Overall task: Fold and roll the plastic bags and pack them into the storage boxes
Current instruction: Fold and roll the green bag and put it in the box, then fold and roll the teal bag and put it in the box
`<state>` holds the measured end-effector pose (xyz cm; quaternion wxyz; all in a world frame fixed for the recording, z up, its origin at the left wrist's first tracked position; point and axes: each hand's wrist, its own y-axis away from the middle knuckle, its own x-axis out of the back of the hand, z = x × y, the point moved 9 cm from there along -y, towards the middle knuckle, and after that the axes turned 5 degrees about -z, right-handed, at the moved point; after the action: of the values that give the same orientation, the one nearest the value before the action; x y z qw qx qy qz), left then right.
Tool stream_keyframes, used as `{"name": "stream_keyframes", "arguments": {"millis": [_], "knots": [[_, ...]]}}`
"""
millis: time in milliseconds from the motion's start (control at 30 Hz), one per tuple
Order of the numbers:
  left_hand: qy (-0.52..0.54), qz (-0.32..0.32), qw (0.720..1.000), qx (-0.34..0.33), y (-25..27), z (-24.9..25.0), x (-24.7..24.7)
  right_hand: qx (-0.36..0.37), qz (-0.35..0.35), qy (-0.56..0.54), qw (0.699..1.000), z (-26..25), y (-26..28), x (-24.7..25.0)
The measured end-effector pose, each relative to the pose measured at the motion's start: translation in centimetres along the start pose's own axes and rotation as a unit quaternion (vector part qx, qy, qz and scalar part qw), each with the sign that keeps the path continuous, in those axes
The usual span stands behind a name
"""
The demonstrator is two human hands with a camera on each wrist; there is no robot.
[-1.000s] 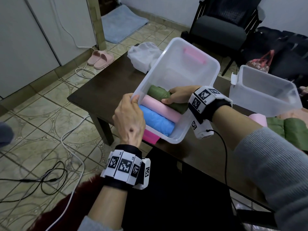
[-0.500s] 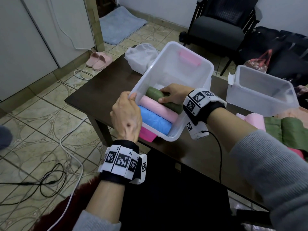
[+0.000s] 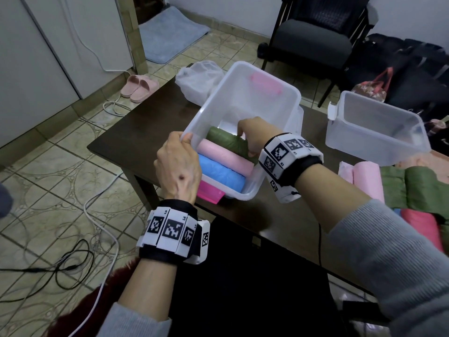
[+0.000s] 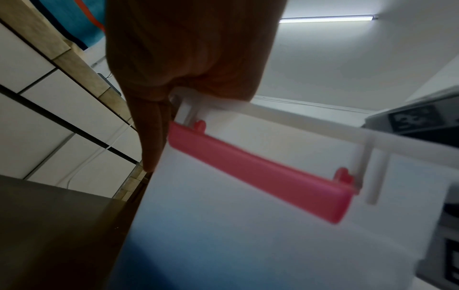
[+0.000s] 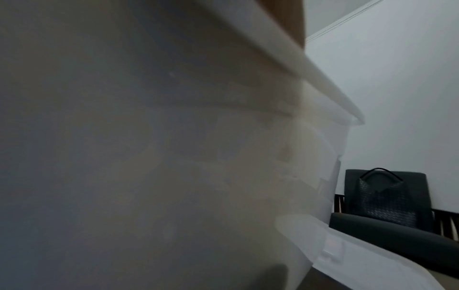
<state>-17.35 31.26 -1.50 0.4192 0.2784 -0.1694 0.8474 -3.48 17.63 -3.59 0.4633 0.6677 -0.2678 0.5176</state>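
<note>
The right hand [image 3: 252, 135] is inside the clear plastic storage box [image 3: 252, 190], its fingers curled on the far side of the dark green rolled bag [image 3: 226, 142]. That roll lies along the pink and blue rolls, nearer the right hand. The left hand [image 3: 178, 170] grips the box's near-left rim.

The storage box [image 3: 243, 98] was translucent, smooth plastic with a glossy pink plastic latch [image 4: 261, 172]. The green roll [image 3: 226, 142], pink roll [image 3: 224, 159] and blue roll [image 3: 218, 175] inside looked like thin, crinkled plastic film. The table [image 3: 136, 137] was dark, matt wood.
</note>
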Motion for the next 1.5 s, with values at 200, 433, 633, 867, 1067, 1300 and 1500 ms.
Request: {"name": "stream_keyframes", "arguments": {"millis": [200, 433, 633, 867, 1067, 1300, 1500], "knots": [[-0.015, -0.012, 1.000, 0.007, -1.4, 0.1, -0.6, -0.077, 0.334, -0.158, 0.926, 3.5, 5.1, 5.0], [-0.047, -0.044, 0.997, 0.037, -3.1, 0.1, -1.5, -0.188, 0.097, -0.591, 0.778, 8.3, 5.3, -1.5], [-0.066, -0.060, 0.995, 0.046, -3.9, -0.4, -2.3, -0.180, 0.106, -0.611, 0.764, 9.0, 5.3, -2.1], [-0.093, -0.024, 0.994, -0.052, -3.4, 2.9, -1.6, -0.135, 0.088, -0.647, 0.745, 9.4, 6.3, -3.2], [0.034, -0.016, 0.958, -0.286, 3.5, 12.8, -3.5, -0.194, 0.137, -0.569, 0.787, 15.5, 10.5, -3.9], [0.017, -0.245, 0.918, -0.311, 11.1, 12.1, -17.5, -0.322, 0.213, -0.352, 0.853, 24.2, 19.2, -2.9], [-0.097, -0.298, 0.889, -0.334, 14.4, 8.4, -24.2, -0.548, 0.232, -0.143, 0.791, 31.5, 30.2, -3.7]]}}
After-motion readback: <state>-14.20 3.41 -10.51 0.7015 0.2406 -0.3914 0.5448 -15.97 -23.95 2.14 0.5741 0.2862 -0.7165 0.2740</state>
